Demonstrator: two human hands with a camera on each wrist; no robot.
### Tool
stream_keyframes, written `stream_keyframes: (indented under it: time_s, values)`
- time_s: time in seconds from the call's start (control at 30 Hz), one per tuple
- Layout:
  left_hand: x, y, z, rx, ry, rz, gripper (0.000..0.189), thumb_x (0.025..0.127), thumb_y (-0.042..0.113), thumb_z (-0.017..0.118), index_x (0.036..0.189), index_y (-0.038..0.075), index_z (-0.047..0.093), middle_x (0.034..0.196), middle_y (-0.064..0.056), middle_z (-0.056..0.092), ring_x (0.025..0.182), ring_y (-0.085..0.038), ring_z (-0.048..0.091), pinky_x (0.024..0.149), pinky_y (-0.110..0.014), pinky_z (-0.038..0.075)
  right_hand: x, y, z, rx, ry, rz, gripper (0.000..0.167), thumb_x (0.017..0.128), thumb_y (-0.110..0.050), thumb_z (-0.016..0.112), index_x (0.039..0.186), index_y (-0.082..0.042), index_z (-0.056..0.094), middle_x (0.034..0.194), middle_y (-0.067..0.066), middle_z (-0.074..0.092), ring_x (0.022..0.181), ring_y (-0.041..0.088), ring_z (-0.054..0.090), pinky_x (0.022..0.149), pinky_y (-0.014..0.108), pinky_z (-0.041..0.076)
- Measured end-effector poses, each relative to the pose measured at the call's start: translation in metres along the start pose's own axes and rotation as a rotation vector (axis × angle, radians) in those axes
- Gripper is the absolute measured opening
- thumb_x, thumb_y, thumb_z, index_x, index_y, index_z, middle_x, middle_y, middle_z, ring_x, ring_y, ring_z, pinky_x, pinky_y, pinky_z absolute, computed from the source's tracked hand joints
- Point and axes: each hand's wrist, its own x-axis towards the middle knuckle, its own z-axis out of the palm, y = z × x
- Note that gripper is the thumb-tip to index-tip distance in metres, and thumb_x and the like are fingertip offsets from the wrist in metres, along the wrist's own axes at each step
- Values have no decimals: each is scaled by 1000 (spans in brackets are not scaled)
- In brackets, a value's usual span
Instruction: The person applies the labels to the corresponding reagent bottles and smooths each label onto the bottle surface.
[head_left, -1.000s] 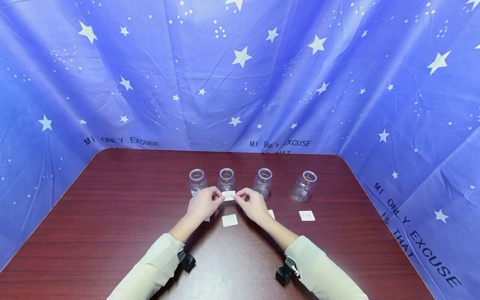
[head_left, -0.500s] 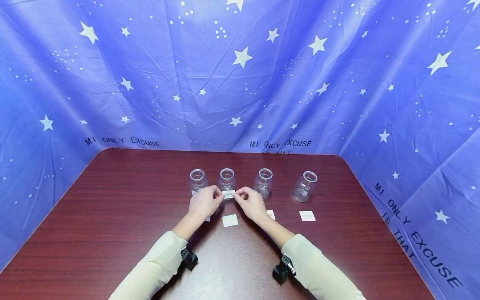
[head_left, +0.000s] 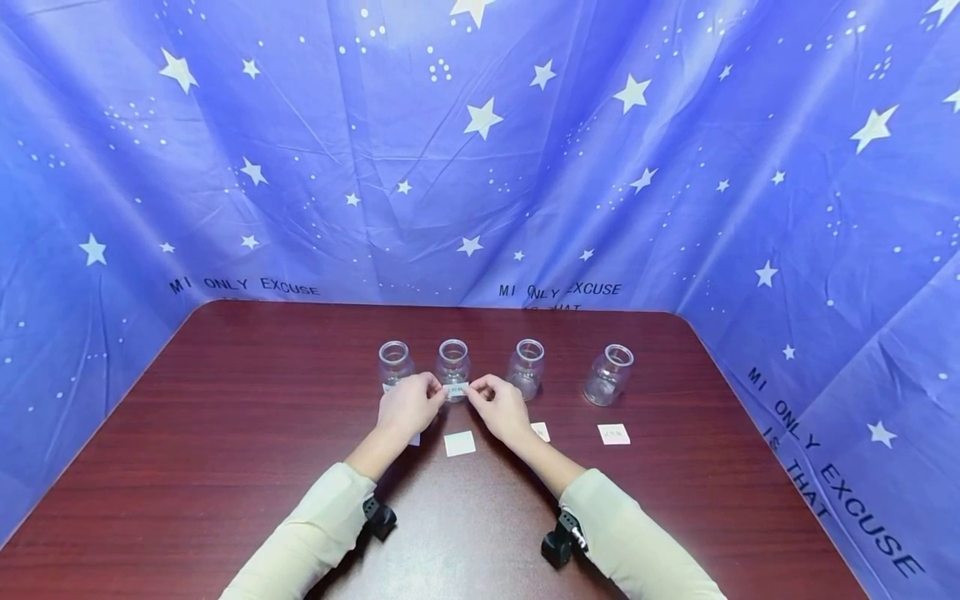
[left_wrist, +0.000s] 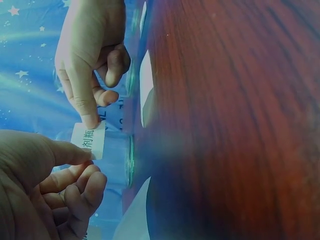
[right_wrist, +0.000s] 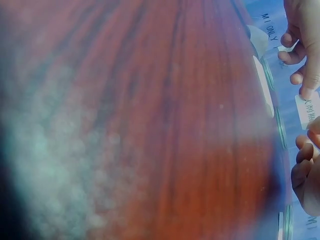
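Note:
A small white label [head_left: 456,390] with handwritten characters lies at the front of a clear glass jar [head_left: 453,364], second from the left. My left hand [head_left: 407,408] pinches the label's left end between thumb and forefinger. At its right end, the fingertips of my right hand [head_left: 504,410] hold it. Seen from the left wrist, the label [left_wrist: 89,140] is spread between both hands, overlapping the jar. The jar on the far left [head_left: 394,363] shows part of a white label low on its front, mostly behind my left hand.
Two more clear jars stand to the right, one nearer [head_left: 529,362] and one farther [head_left: 609,375]. White paper pieces lie in front: a blank one [head_left: 460,443], a written one [head_left: 614,434], and others partly behind my wrists. A starry blue curtain [head_left: 480,183] hangs behind the table [head_left: 262,400].
The label has tipped back and come down slightly onto the jar's front, still held at both ends. My right forearm has shifted slightly left. The jars stand where they were.

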Motion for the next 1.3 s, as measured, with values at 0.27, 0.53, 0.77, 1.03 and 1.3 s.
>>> stream_keyframes:
  time_s: [0.27,0.53,0.77,1.03,1.3]
  values:
    - [-1,1,-1,2,-9,-16,18,87,33,60,84,17,65,63,6,60,60,-11,56,52,-32,44,-2,-2,-2,14,-7,19,14,84,-25,68,84,-11,67,63,-2,59,54,3,46,52,17,38]
    - [-1,3,-2,29,-13,-14,27,89,35,59,91,10,70,74,-3,69,67,-18,63,59,-37,50,-1,-4,-4,16,-31,37,29,83,-27,69,104,-9,62,61,-1,58,50,3,44,49,19,36]
    - [2,3,-1,42,-30,-17,34,90,35,58,97,4,68,80,-9,70,73,-23,65,64,-40,52,3,-5,-1,-6,-81,59,51,80,-30,73,123,-10,56,62,-1,60,52,4,48,53,21,40]
    - [4,1,3,40,-12,24,40,91,34,57,109,-1,63,90,-16,70,82,-30,68,73,-43,53,6,-7,2,-2,-100,68,53,80,-32,73,125,-10,56,63,-1,62,51,2,48,51,21,39]
    - [3,1,2,45,-4,43,37,93,32,55,112,1,63,99,-16,70,91,-32,67,77,-45,52,8,-8,-8,26,-106,37,46,84,-31,68,122,-5,61,55,5,62,49,9,56,52,19,42]
